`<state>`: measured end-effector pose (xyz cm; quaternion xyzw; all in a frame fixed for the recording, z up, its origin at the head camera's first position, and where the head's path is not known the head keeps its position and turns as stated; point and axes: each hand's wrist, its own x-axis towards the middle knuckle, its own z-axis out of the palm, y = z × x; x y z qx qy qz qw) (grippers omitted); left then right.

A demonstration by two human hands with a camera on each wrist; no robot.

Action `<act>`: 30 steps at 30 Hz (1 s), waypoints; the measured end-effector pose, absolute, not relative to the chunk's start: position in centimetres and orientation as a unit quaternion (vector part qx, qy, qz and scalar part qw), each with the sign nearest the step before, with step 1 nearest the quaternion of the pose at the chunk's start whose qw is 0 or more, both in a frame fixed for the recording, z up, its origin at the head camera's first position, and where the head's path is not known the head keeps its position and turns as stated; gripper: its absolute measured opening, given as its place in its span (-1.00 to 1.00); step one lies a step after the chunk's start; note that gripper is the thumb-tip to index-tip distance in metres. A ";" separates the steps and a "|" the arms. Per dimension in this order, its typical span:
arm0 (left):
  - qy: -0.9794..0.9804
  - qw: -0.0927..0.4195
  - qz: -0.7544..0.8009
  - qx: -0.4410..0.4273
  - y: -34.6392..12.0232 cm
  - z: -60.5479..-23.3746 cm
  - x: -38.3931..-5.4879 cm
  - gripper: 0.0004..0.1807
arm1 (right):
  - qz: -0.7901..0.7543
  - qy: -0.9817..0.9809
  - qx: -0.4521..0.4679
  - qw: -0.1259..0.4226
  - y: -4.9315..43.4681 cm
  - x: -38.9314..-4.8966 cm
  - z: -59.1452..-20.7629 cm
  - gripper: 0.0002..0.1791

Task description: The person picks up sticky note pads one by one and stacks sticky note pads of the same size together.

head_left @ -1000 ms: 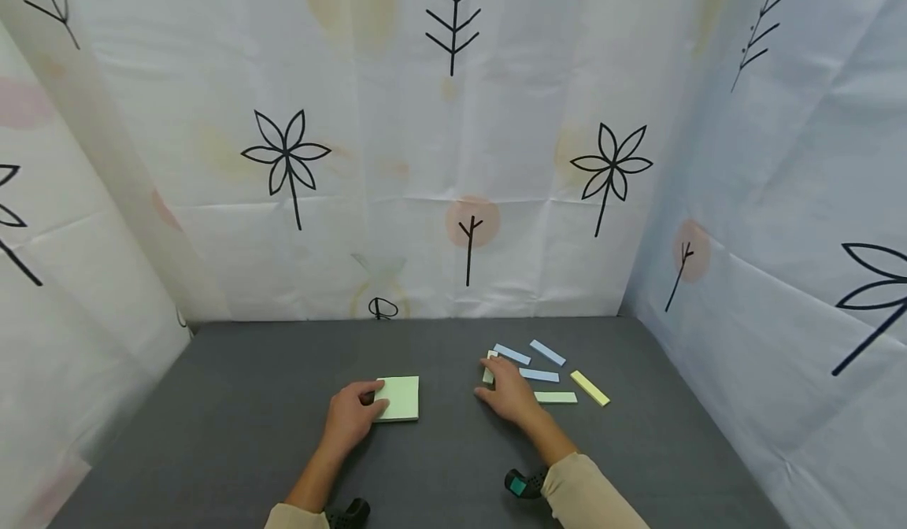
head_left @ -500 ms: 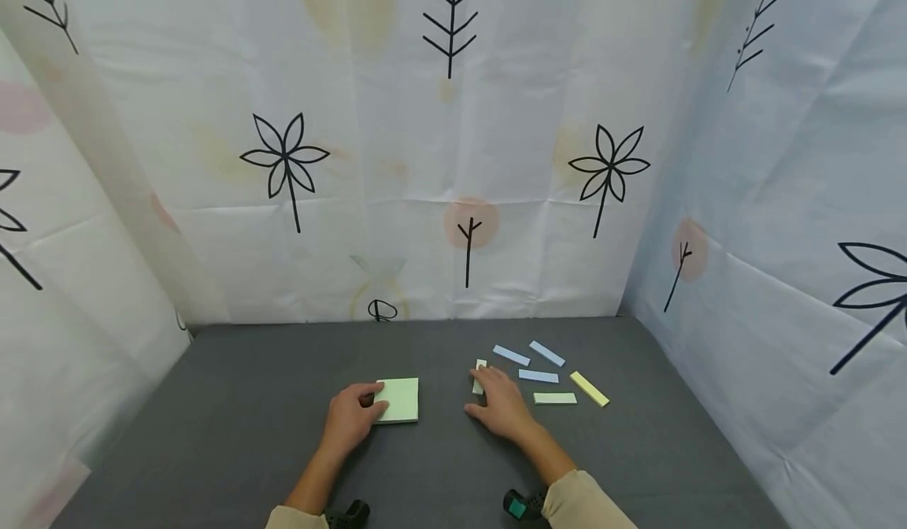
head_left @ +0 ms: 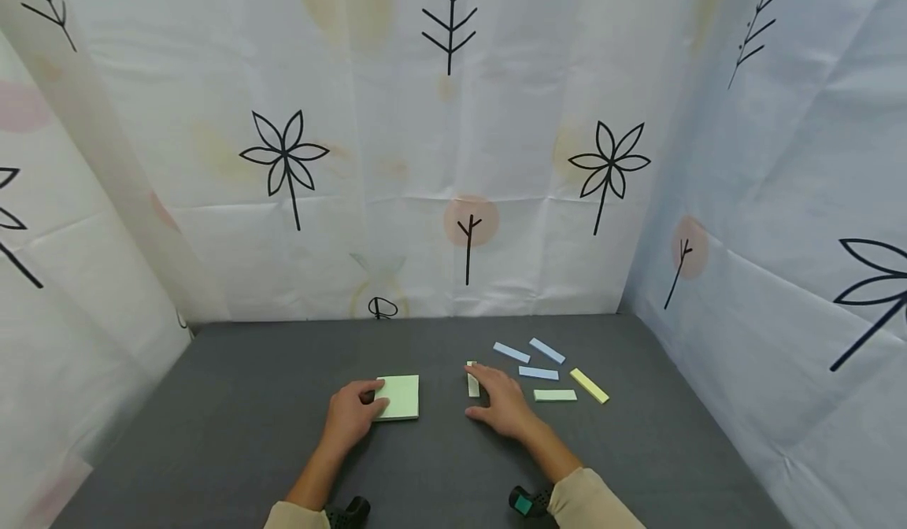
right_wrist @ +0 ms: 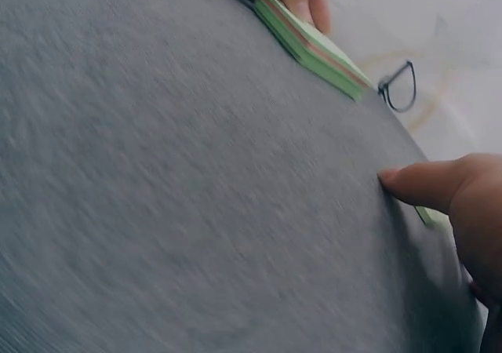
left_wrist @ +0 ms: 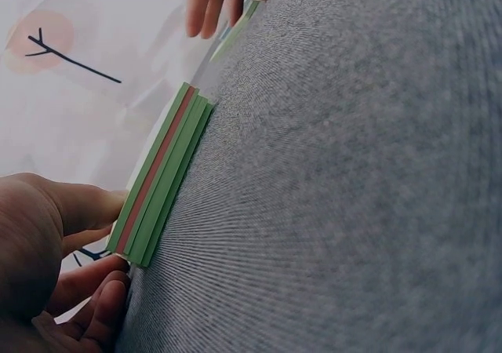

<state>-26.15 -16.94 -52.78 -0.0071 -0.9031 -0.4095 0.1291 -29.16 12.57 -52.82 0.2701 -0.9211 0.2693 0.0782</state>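
Note:
My left hand (head_left: pixel 349 417) holds the left edge of a square stack of pale green sticky notes (head_left: pixel 399 397), thumb and fingers at its side. The left wrist view shows the edge of this stack (left_wrist: pixel 161 184) in several green layers with a red one between. To the right, my right hand (head_left: pixel 505 405) has its fingers reaching over a narrow pale green sticky-note strip (head_left: pixel 473 387), which lies lengthwise away from me. Its index fingertip is at the strip's far end, and the thumb (right_wrist: pixel 416 182) stands apart from the strip near the table. The fingers partly hide the strip.
Right of my right hand lie several more strips: blue ones (head_left: pixel 538 373), another pale green one (head_left: pixel 555 396) and a yellow one (head_left: pixel 590 386). They rest on a dark grey cloth-covered table (head_left: pixel 269 434). Patterned white curtains (head_left: pixel 397 151) enclose the back and sides.
My right hand has moved left and slightly nearer to me, and the pale green strip under its fingers has shifted left, away from the blue strips. The left hand and stack have stayed put.

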 end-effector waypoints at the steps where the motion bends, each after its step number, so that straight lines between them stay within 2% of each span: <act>1: -0.903 0.129 -0.410 -0.007 -16.9 -52.8 -26.2 -0.64 | 0.273 -0.918 0.276 0.086 12.8 -29.4 -52.8 -0.27; 7: -0.902 0.131 -0.411 -0.008 -16.9 -52.8 -26.1 -0.63 | 0.262 -0.905 0.303 0.141 14.0 -30.3 -52.8 -0.55; 10: -0.902 0.134 -0.409 -0.010 -16.9 -52.9 -26.2 -0.64 | 0.249 -0.906 0.309 0.148 14.2 -30.6 -52.8 -0.63; 19: -0.900 0.147 -0.410 -0.012 -16.8 -52.9 -26.1 -0.64 | 0.141 -0.888 0.390 0.199 14.3 -31.1 -52.4 -0.74; 30: -0.899 0.144 -0.414 -0.014 -16.9 -52.9 -26.1 -0.64 | 0.140 -0.875 0.403 0.228 14.2 -31.3 -52.7 -0.81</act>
